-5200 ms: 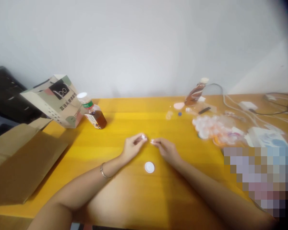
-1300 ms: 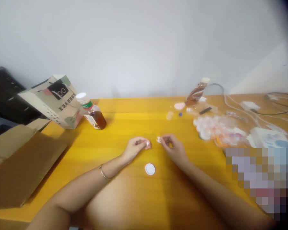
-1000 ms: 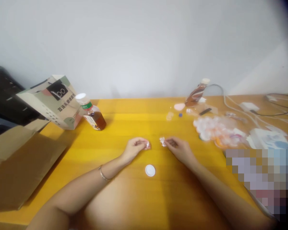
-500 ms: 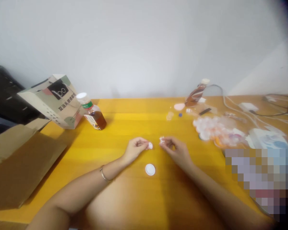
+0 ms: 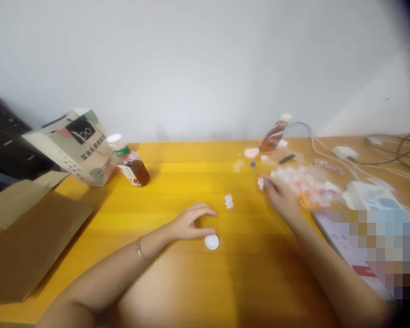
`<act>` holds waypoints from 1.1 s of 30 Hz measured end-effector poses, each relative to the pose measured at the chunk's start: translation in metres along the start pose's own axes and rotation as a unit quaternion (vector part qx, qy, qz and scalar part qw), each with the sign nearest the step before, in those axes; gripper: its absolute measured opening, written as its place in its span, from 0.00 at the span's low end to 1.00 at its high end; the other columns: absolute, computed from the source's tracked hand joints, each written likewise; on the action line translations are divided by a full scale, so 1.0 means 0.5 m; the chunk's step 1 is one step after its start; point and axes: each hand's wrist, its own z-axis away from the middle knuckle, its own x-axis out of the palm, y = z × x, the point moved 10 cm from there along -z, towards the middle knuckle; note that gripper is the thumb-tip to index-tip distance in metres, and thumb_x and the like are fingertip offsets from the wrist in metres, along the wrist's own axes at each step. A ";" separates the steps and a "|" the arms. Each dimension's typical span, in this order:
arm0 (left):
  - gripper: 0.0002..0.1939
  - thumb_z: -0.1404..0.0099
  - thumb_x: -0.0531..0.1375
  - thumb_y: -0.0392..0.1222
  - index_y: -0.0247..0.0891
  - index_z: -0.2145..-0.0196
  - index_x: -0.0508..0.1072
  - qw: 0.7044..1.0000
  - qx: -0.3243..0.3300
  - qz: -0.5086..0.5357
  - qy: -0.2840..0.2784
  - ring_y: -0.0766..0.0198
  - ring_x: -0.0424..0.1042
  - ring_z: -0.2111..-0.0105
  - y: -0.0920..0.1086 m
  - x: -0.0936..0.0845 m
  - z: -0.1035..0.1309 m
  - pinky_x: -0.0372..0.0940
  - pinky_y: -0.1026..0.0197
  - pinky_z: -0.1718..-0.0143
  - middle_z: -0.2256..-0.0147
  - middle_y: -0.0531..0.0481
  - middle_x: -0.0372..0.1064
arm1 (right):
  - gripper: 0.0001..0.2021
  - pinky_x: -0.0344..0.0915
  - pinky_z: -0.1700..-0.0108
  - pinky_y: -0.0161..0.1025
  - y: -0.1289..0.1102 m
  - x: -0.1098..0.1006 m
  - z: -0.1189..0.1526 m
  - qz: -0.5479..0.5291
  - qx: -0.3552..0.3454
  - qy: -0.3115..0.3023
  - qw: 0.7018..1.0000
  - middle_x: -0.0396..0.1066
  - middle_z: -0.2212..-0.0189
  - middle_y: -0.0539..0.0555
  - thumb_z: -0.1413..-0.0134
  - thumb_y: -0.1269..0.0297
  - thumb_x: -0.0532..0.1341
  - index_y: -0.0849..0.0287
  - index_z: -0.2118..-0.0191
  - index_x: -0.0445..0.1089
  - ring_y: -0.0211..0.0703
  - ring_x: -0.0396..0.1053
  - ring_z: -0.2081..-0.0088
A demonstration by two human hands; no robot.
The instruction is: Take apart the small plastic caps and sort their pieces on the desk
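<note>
Holding the left hand [image 5: 191,223] open, with thumb and fingers spread apart and the thumb tip at the edge of a round white disc [image 5: 212,242]; cannot tell whether touching it. Pinching a small white piece [image 5: 260,183] between thumb and fingers of the right hand [image 5: 283,197], just beside a pile of wrapped items [image 5: 305,177]. Reaching in from the lower left with the left forearm, low and bent, and stretching the right arm farther forward, out to the right. Half a second ago, held white pieces in both hands, close together; since then, emptied the left and carried the right toward the pile. Now visible on the table [image 5: 177,177] between both hands: a flat white cutout [image 5: 228,201].
</note>
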 end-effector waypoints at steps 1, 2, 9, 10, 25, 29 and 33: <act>0.24 0.48 0.63 0.50 0.37 0.55 0.68 0.998 0.026 -0.032 -0.040 0.57 0.66 0.58 0.014 0.012 0.002 0.59 0.58 0.54 0.58 0.42 0.67 | 0.12 0.65 0.61 0.43 0.023 -0.003 -0.012 0.015 0.005 -0.030 0.999 0.72 0.69 0.54 0.47 0.64 0.51 0.56 0.61 0.71 0.46 0.69 0.65; 0.29 0.52 0.65 0.51 0.38 0.54 0.67 0.995 0.040 -0.062 -0.067 0.56 0.66 0.58 0.020 0.021 0.004 0.58 0.58 0.54 0.58 0.42 0.67 | 0.11 0.65 0.64 0.41 0.046 -0.003 -0.019 0.027 0.019 -0.060 0.998 0.72 0.71 0.54 0.49 0.65 0.52 0.56 0.63 0.71 0.45 0.69 0.67; 0.27 0.51 0.63 0.56 0.39 0.57 0.68 0.975 0.066 -0.172 -0.123 0.57 0.65 0.60 0.015 0.059 0.009 0.53 0.60 0.58 0.60 0.44 0.67 | 0.03 0.61 0.75 0.35 0.100 0.022 -0.007 0.059 0.111 -0.128 0.984 0.69 0.80 0.50 0.57 0.67 0.57 0.57 0.77 0.63 0.39 0.66 0.78; 0.25 0.50 0.63 0.56 0.39 0.58 0.68 0.974 0.068 -0.177 -0.122 0.57 0.65 0.60 0.014 0.059 0.009 0.53 0.60 0.58 0.60 0.44 0.67 | 0.04 0.61 0.75 0.35 0.098 0.023 -0.006 0.064 0.113 -0.123 0.984 0.69 0.81 0.50 0.58 0.67 0.57 0.57 0.78 0.62 0.39 0.65 0.78; 0.28 0.46 0.62 0.50 0.41 0.49 0.61 0.991 -0.018 -0.121 -0.051 0.58 0.65 0.58 -0.034 0.030 0.005 0.59 0.60 0.56 0.59 0.45 0.66 | 0.11 0.63 0.71 0.37 -0.159 0.113 0.091 0.000 -0.132 -0.164 0.978 0.68 0.76 0.52 0.52 0.54 0.59 0.57 0.70 0.67 0.40 0.65 0.74; 0.28 0.47 0.63 0.51 0.40 0.52 0.61 0.994 -0.035 -0.101 -0.033 0.61 0.67 0.61 -0.042 0.028 0.005 0.60 0.62 0.59 0.61 0.47 0.67 | 0.10 0.65 0.66 0.38 -0.208 0.197 0.166 -0.033 -0.176 -0.273 0.945 0.70 0.71 0.52 0.56 0.58 0.64 0.56 0.68 0.67 0.42 0.67 0.68; 0.24 0.47 0.62 0.51 0.40 0.56 0.61 0.995 -0.052 -0.087 -0.023 0.62 0.67 0.63 -0.048 0.027 0.007 0.61 0.62 0.61 0.61 0.48 0.66 | 0.06 0.65 0.66 0.37 -0.204 0.208 0.176 -0.034 -0.178 -0.290 0.940 0.69 0.72 0.51 0.53 0.61 0.63 0.56 0.70 0.67 0.42 0.67 0.69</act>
